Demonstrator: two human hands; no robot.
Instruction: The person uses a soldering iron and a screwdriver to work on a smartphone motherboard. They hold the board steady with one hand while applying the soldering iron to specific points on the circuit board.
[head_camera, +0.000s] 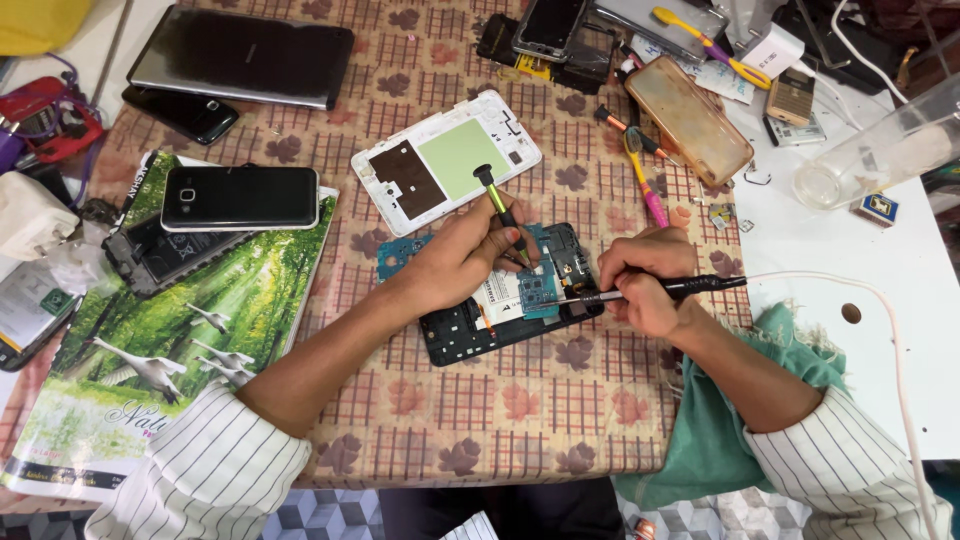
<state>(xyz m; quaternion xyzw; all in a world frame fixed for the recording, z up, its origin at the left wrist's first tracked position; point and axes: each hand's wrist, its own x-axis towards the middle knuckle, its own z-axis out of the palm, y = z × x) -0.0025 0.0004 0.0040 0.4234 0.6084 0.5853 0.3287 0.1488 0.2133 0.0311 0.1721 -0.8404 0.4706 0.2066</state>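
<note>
Head view: opened phone (470, 335) lies mid-table, long axis left-right, its blue circuit board (541, 292) between both hands; left hand (470, 255) pinches a green screwdriver (500, 205) upright above it, right hand (645, 285) clamps a black soldering iron (680, 288), tip pointing left onto the board.

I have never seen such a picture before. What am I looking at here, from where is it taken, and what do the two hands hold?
This is one view from a camera on a person's head, looking down at their own bare hands; there is no machine. The left hand holds a small screwdriver over an opened phone on a checked tablecloth. The right hand holds a thin black tool, its tip at the blue circuit board. Nearby lie a white back cover, a black phone on a book, and a clear case.
</note>
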